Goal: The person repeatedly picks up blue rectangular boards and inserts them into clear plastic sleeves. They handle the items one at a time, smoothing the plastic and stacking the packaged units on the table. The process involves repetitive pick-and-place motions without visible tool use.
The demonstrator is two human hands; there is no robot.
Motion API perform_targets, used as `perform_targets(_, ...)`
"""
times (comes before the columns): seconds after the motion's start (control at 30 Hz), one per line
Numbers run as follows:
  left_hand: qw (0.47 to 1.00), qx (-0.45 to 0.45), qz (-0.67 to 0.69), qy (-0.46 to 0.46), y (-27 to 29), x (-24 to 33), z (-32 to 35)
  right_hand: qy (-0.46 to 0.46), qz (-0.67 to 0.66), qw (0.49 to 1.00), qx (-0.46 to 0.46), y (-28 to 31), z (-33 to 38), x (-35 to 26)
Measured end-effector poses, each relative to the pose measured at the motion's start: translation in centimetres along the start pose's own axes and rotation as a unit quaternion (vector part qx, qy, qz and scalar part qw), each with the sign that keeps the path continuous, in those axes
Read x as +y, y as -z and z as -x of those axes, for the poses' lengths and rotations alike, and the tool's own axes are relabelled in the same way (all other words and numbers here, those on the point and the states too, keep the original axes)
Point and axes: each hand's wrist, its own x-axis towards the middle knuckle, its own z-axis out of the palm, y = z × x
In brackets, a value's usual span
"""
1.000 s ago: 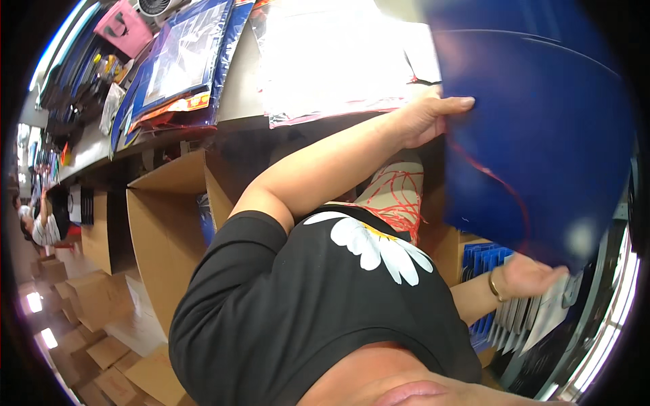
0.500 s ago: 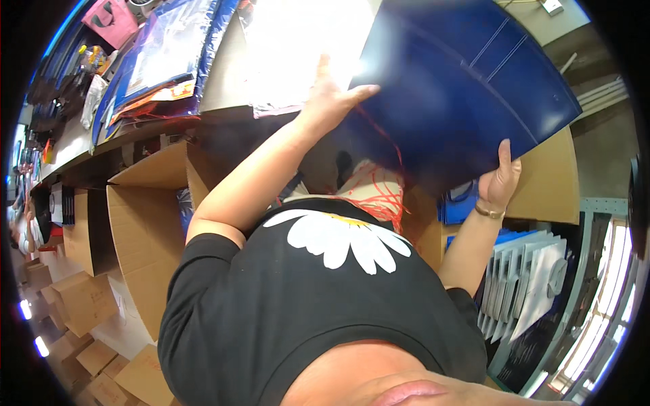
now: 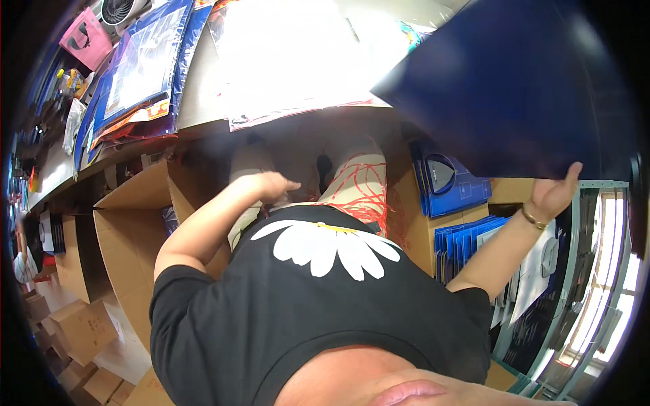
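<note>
My right hand (image 3: 556,196) grips the lower edge of a large dark blue panel (image 3: 514,88), like a folder or flat bag, raised at the upper right. The fingers behind the panel are hidden. My left hand (image 3: 271,187) is off the panel, low over my lap. One digit points to the right and the others are loosely bent, with no object visible in them. Thin red cords (image 3: 362,179) lie tangled across my thigh, right of the left hand. A stack of white, plastic-wrapped sheets (image 3: 284,61) lies on the table in front, washed out by glare.
Plastic-wrapped blue packages (image 3: 139,74), a pink bag (image 3: 87,39) and a small fan (image 3: 118,8) are on the table's left. An open carton (image 3: 128,250) stands at my left. On my right, blue folders (image 3: 453,183) sit above a row of upright folders (image 3: 467,247).
My left hand has let go of the blue panel's near side and dropped to my lap. My right hand has carried the panel farther right, uncovering more of the folders beside me.
</note>
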Motion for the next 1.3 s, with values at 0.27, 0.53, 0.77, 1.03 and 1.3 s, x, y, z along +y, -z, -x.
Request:
perform_targets(0.27,0.801,0.591,-0.058,0.082,14.5,0.2,3.2,-0.319,-0.257,0.858,-0.311,7.3,-9.4,6.8)
perform_targets(0.53,0.814,0.574,0.016,0.089,14.1,-3.8,-0.2,-0.449,-0.034,0.859,-0.245,-7.3,0.5,18.5)
perform_targets(0.77,0.716,0.553,0.415,0.097,18.8,-4.7,2.2,-0.446,0.121,0.747,-0.479,-16.3,7.1,21.4)
perform_targets(1.03,0.820,0.561,0.107,-0.032,14.1,-7.5,3.4,-0.519,0.103,0.723,-0.444,-15.8,2.5,22.2)
perform_targets(1.3,0.726,0.687,-0.014,0.014,10.3,-5.9,5.6,-0.496,0.220,0.761,-0.356,-15.1,0.4,24.0)
